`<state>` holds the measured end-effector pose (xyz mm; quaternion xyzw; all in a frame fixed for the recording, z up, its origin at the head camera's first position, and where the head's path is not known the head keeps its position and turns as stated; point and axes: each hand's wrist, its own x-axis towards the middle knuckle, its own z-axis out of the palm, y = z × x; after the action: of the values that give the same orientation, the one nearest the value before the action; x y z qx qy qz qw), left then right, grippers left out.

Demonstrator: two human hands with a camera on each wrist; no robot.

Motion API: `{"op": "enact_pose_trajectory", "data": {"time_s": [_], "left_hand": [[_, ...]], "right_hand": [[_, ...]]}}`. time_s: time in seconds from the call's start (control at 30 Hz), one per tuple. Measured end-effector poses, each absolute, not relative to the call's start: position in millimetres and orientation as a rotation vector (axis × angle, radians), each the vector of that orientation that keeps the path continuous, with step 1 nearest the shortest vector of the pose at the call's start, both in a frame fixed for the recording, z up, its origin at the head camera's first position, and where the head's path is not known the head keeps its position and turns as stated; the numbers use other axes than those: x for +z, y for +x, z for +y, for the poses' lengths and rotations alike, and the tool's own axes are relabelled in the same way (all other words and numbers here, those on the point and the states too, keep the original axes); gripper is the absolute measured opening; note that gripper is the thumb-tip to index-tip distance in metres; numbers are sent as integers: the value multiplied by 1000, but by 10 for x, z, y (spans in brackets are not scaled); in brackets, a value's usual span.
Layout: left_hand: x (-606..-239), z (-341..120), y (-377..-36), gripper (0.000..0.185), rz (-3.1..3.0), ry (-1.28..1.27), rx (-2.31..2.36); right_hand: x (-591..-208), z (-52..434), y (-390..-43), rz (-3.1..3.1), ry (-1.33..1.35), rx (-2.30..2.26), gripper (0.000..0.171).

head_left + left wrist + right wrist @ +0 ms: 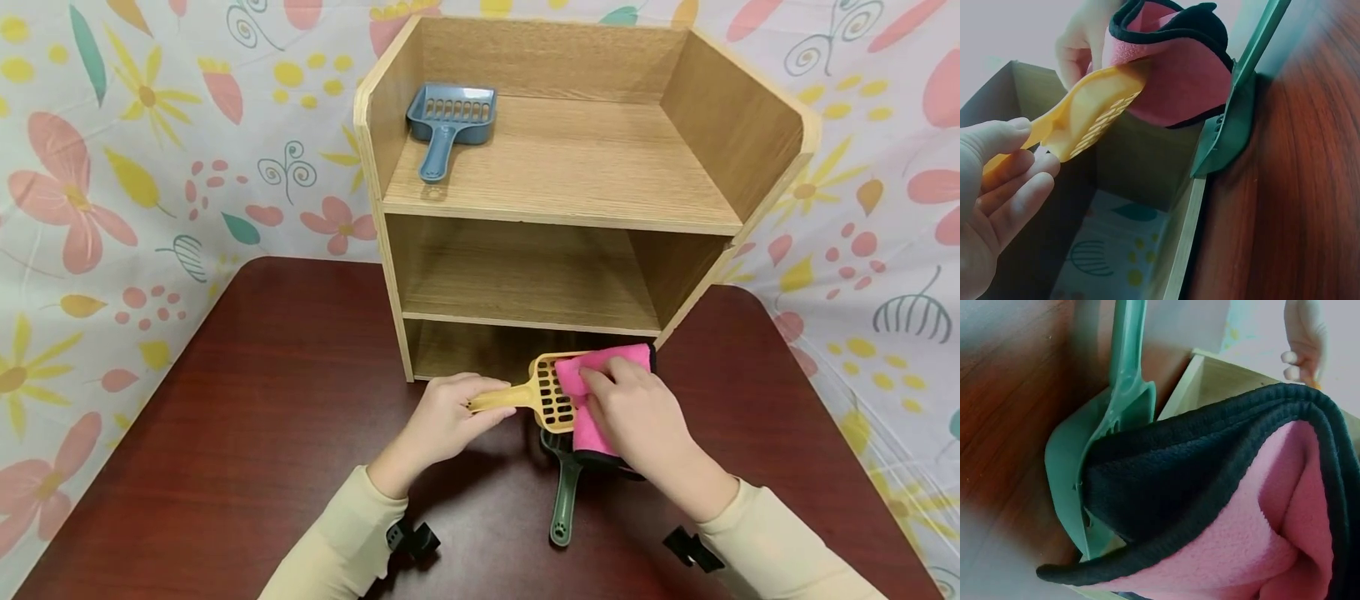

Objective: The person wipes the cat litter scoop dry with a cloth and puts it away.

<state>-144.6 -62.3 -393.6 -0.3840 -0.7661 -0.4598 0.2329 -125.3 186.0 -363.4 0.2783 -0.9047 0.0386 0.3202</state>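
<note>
Our left grip [452, 417] pinches the yellow scoop [531, 394] by the handle, its long axis pointing toward our right grip [641, 415], which holds the pink cloth [589, 432] against the scoop's slotted head.

head: bright, soft shadows on table [262, 375] | left wrist: dim, hazy | right wrist: dim, washed-out top-right

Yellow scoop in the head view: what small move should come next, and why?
Probably wipe the pink cloth toward the handle of the yellow scoop: the left hand steadies that handle, while the right hand holds the cloth over the scoop's far end, leaving the slots nearer the handle uncovered.
</note>
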Motion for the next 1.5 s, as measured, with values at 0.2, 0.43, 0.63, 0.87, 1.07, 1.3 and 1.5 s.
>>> {"op": "enact_pose_trajectory", "data": {"time_s": [0.2,0.43,0.63,0.87,1.07,1.3,1.5], "left_hand": [[-3948,-637,-1461,22,-2144,-1032,-1266],[-3941,-635,-1444,23,-2186,-1043,-1330],[-3916,-601,-1423,24,-2123,-1065,-1297],[-3925,-608,-1432,24,-2101,-1042,-1256],[-3939,-618,-1435,23,-2133,-1032,-1278],[-3954,-618,-1451,23,-2148,-1023,-1303],[-3953,-612,-1447,23,-2179,-1028,-1332]], "right_hand": [[-3564,1899,-1231,-2424,714,156,25],[-3496,1808,-1175,-2541,704,299,27],[-3536,1703,-1184,-2492,706,258,27],[-3563,1727,-1229,-2513,644,205,26],[-3572,1825,-1237,-2554,587,188,25],[-3544,1938,-1219,-2581,604,287,26],[-3479,1890,-1147,-2680,647,382,24]]}}
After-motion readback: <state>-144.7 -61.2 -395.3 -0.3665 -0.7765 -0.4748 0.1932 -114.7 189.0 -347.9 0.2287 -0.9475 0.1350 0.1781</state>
